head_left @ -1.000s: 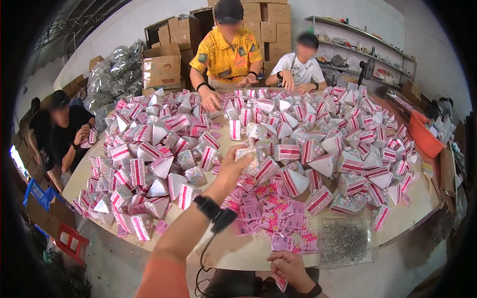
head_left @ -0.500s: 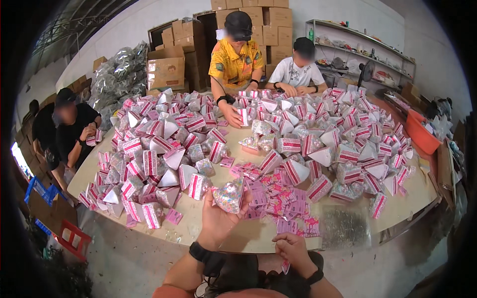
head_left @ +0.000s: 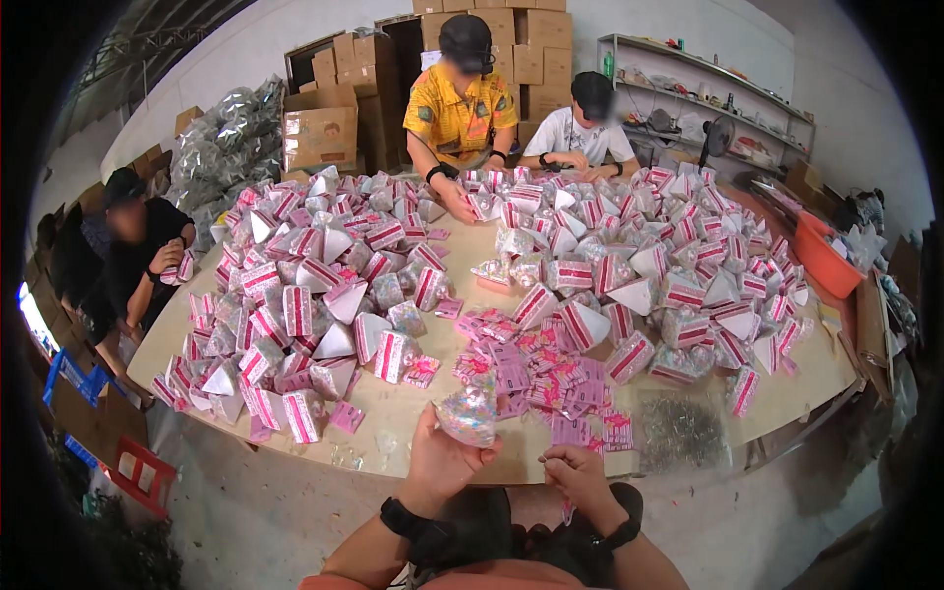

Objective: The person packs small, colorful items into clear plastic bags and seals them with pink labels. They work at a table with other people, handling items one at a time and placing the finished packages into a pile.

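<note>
Head view: one packet (head_left: 468,415), at 6 o'clock, held over the near edge of the table (head_left: 811,379). Judged light, slippery-skinned, soft enough to be dented by a hard squeeze; best gripped across its broad sides. Finish: glossy, clear, multicoloured speckles; bulky, tapered. Packet cradled in the left hand (head_left: 442,464), fingers curled round its underside. At 4 o'clock from it, the right hand (head_left: 580,480): fingers pinched, a small pink slip (head_left: 567,511) enclosed, mostly hidden. At 2 o'clock, pink sachets (head_left: 585,383), loosely spread; at 10 o'clock, striped packets (head_left: 297,307), heaped.
</note>
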Tool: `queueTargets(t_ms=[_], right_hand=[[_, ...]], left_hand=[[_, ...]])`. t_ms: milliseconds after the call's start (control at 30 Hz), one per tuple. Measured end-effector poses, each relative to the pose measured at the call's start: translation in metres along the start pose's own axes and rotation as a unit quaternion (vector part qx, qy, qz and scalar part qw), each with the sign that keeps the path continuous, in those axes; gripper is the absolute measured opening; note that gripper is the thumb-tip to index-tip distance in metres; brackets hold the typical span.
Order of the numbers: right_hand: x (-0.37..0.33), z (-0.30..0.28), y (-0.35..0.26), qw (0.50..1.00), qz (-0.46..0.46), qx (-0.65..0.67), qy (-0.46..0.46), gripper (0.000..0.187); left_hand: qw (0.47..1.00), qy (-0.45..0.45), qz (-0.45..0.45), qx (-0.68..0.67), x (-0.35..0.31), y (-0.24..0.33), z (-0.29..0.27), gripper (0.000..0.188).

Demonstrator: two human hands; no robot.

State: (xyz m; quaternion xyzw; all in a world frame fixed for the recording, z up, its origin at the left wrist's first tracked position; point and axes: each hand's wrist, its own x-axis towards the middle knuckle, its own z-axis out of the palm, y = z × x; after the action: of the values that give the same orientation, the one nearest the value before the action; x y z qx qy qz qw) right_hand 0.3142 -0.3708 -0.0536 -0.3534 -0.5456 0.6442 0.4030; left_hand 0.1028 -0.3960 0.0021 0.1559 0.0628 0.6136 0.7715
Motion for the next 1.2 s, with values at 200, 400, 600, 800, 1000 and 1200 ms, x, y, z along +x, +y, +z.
queueTargets(t_ms=[200,400,600,800,1000,1200], right_hand=[[0.000,0.004,-0.006,0.999,0.010,-0.049,0.020,0.012],[-0.003,0.005,-0.005,1.000,0.001,-0.030,0.008,0.012],[-0.002,0.011,-0.024,0.998,0.052,0.027,0.037,0.010],[-0.004,0.034,-0.074,0.998,-0.043,-0.039,0.011,0.013],[-0.020,0.051,-0.112,0.971,-0.136,-0.196,-0.022,0.017],[-0.019,0.062,-0.111,0.950,-0.185,-0.250,-0.036,0.018]], left_hand=[[0.994,0.017,0.026,0.107,-0.009,0.000,-0.004,0.066],[0.996,0.047,0.055,0.048,-0.008,-0.005,-0.009,0.075],[0.996,0.090,0.015,-0.018,-0.011,-0.010,-0.009,0.062],[0.999,0.044,0.011,0.014,-0.019,-0.013,-0.019,0.053],[0.970,0.072,0.111,0.204,-0.026,-0.014,0.010,0.060],[0.953,0.071,0.166,0.245,-0.026,-0.019,0.019,0.066]])
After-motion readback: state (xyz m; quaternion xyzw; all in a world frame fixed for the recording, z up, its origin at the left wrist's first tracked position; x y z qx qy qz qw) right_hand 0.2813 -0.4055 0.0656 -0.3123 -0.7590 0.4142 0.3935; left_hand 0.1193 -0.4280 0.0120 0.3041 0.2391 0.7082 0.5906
